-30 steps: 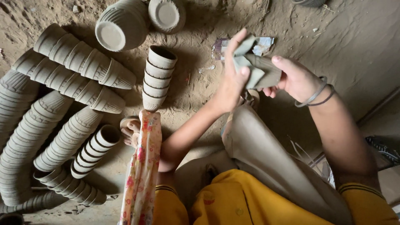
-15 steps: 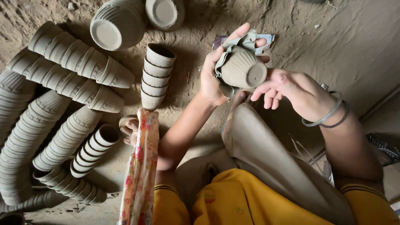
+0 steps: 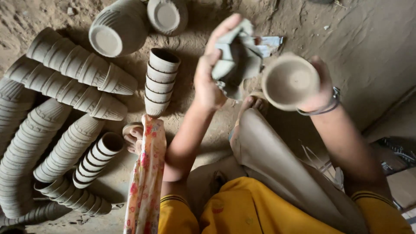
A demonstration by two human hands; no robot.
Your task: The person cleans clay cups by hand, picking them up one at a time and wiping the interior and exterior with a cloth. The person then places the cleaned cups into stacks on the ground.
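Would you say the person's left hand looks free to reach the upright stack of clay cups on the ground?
Probably not freely: the left hand is full with a crumpled grey cloth, though nothing lies between it and the upright cup stack.

Yellow short-sleeved shirt (image 3: 242,208), each sleeve hem edged with dark stripes. Grey-brown trousers (image 3: 277,160), dusty, just above the shirt in view. Thin bangles (image 3: 327,106) circle the right wrist, beyond the trousers. Both forearms bare. Bare toes (image 3: 255,103) show past the trouser leg.

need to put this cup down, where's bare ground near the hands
Bare dirt lies right of the cup in the right hand. Left of the left hand, the upright stack and lying rows crowd it.
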